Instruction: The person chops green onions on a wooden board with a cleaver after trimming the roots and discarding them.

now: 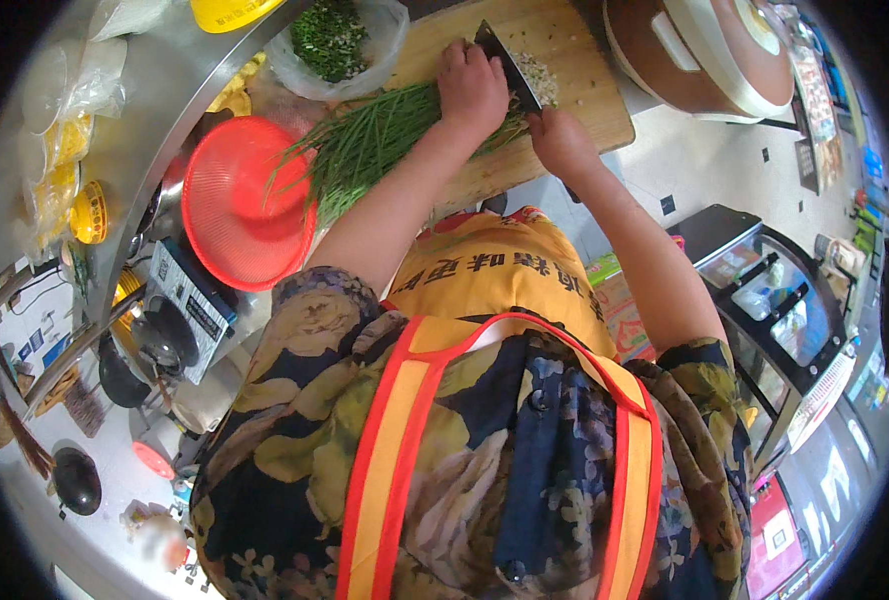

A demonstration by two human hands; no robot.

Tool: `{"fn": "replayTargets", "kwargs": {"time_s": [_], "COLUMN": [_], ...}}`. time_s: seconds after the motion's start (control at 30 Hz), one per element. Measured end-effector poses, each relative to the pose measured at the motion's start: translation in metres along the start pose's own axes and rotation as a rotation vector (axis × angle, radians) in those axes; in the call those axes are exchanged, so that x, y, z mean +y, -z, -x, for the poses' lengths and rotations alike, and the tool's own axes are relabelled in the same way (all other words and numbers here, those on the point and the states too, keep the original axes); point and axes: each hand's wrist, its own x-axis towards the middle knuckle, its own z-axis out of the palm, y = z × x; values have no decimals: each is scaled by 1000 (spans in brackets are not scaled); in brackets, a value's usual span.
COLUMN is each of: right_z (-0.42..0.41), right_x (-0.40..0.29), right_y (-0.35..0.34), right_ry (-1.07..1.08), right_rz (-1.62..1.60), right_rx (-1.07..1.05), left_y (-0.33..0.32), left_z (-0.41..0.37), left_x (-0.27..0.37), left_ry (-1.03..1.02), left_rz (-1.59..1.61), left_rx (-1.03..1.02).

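My right hand point(562, 142) grips the handle of a cleaver-like kitchen knife point(510, 69) above a wooden cutting board point(594, 105). My left hand point(475, 90) presses on a bundle of long green chives or scallions point(384, 131), its fingers right beside the blade. Chopped pale pieces point(536, 79) lie on the board on the blade's far side. The green leaves stretch off the board's left side towards a red plastic colander point(246, 202). Beyond them, a clear plastic bag point(381, 64) holds chopped greens point(330, 41).
A brown and white lidded cooker point(703, 60) stands right of the board. Steel shelving point(182, 97) runs along the left, with a yellow bowl point(89, 212) on it. A glass-fronted display case point(774, 300) is at the right. Black ladles or pans point(161, 337) hang at lower left.
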Motion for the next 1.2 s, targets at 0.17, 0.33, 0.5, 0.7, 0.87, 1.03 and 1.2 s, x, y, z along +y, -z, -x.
{"fn": "replayTargets", "kwargs": {"time_s": [0.17, 0.33, 0.5, 0.7, 0.87, 1.03, 1.2], "right_z": [-2, -1, 1, 2, 0, -1, 6], "right_x": [6, 4, -1, -4, -1, -3, -11], "right_y": [2, 5, 5, 6, 3, 0, 0], "right_ry": [-23, -44, -69, -57, -47, -57, -38], "right_rz": [-18, 5, -8, -22, -37, -12, 17], "right_rx": [-15, -15, -15, -9, -14, -28, -21], "left_y": [37, 42, 25, 22, 38, 24, -2], "left_z": [4, 28, 26, 23, 23, 13, 16], "left_x": [4, 11, -22, -20, -8, -13, -12], "left_ry": [-142, -292, -330, -252, -247, 21, 112], "left_rz": [-287, -501, -467, -539, -400, 2, -118], "left_rx": [-454, -454, -384, -282, -234, -92, 107]}}
